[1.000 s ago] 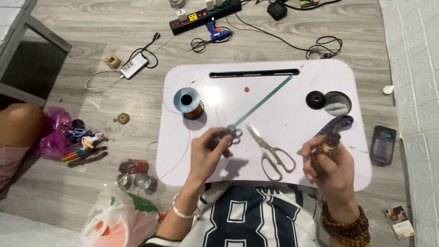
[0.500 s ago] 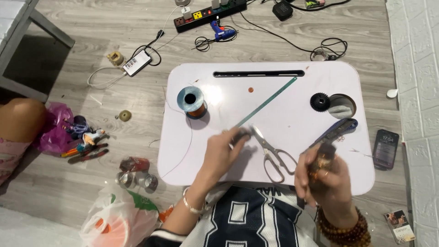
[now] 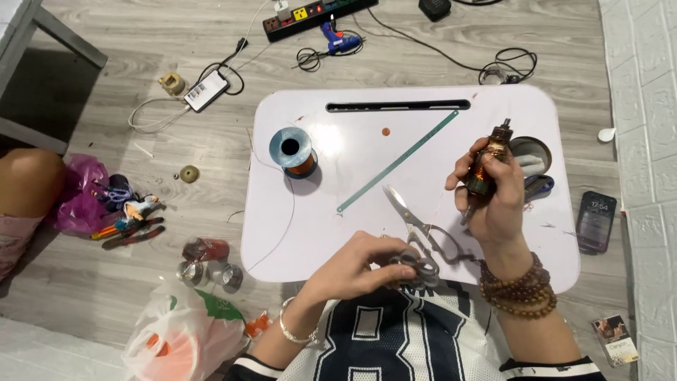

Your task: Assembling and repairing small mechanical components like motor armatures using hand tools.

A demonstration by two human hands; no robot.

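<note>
Over the right side of the bench point(image 3: 296, 233), my right hand point(image 3: 493, 204) has come up off the surface since a moment ago and now holds the motor rotor point(image 3: 486, 166) upright in the air, fingers wrapped round its copper-wound middle with the shaft pointing to the far side. Half a second back that hand was low at the near edge with the rotor tucked down; now it is raised where I can look at it. My left hand point(image 3: 360, 264) has shifted too: it had been by the thin green strip point(image 3: 398, 162) and has dropped back to the near edge, where its fingers close on the handles of the scissors point(image 3: 416, 240), whose blades lie on the bench pointing to the far side. I judge that the rotor is being readied for trimming, with the cutting tool just picked out. To the far left the wire spool point(image 3: 293, 152) has stayed put, a fine wire trailing from it toward the near edge. A phone point(image 3: 596, 222) lies on the floor to the right.
</note>
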